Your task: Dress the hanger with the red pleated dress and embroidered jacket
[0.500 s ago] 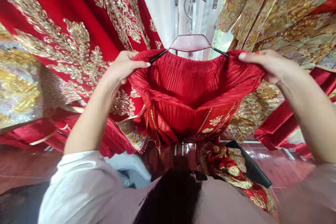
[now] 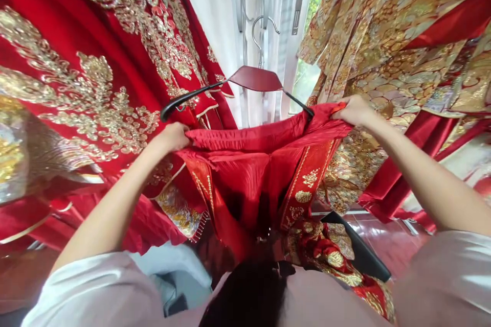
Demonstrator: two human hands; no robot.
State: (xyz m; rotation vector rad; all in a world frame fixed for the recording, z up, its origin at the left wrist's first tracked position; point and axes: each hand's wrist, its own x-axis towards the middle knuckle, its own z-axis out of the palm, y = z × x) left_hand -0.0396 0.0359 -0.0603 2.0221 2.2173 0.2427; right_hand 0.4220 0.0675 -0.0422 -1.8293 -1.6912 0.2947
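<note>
Between my hands a red pleated skirt [image 2: 249, 168] with gold-embroidered panels is stretched by its gathered waistband. My left hand [image 2: 174, 138] is closed on the waistband's left end, just below the bare black arm of a hanger [image 2: 256, 79]. At the right end, my right hand [image 2: 353, 112] grips the waistband beside the hanger's other arm, whose tip still sits inside the cloth. The hanger has a dark red middle plate and a metal hook standing above it. Most of my fingers are hidden behind the fabric.
Red garments with gold beadwork [image 2: 103, 87] hang on the left, and a gold patterned jacket [image 2: 383, 51] hangs on the right. Below lie a black box [image 2: 364, 250] and red-gold cloth [image 2: 337, 258]. A white door frame [image 2: 284, 25] stands behind the hanger.
The skirt's left side has come off the hanger's left arm, baring it. Both hands have moved lower with the waistband, which is now pulled flatter. The view has shifted slightly to the right.
</note>
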